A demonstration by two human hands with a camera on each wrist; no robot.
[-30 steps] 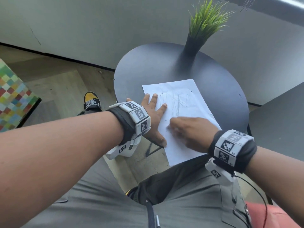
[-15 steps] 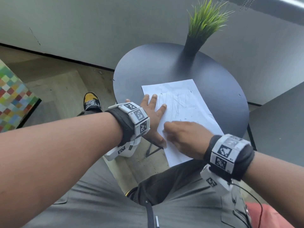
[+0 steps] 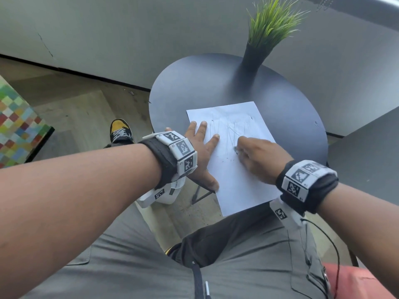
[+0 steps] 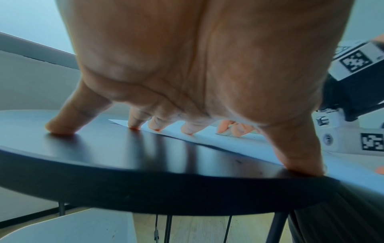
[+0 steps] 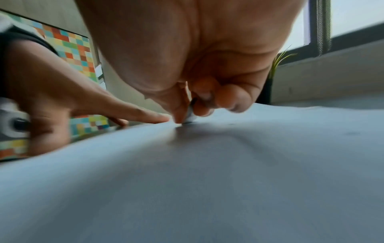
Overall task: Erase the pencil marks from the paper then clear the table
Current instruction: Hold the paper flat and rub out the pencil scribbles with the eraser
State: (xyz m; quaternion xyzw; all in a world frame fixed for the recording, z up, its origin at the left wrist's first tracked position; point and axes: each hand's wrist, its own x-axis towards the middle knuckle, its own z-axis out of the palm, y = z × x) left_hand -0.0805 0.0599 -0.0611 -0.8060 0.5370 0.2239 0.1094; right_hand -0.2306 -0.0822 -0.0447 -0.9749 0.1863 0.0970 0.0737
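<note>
Erasing step under way: right hand [image 3: 257, 156] pinches a small white eraser [image 5: 190, 115] on the white paper sheet [image 3: 237, 182], centre frame on the round dark worktop [image 3: 194, 87]; left hand [image 3: 200, 152] lies flat, pinning it. Next: rub the remaining scribbles [image 3: 232, 128].

Grey wall [image 3: 129, 29] behind, wood-plank floor [image 3: 82, 117] below, a checkered multicolour block [image 3: 15, 126] at left, potted grass plant [image 3: 267, 24] catching daylight.
</note>
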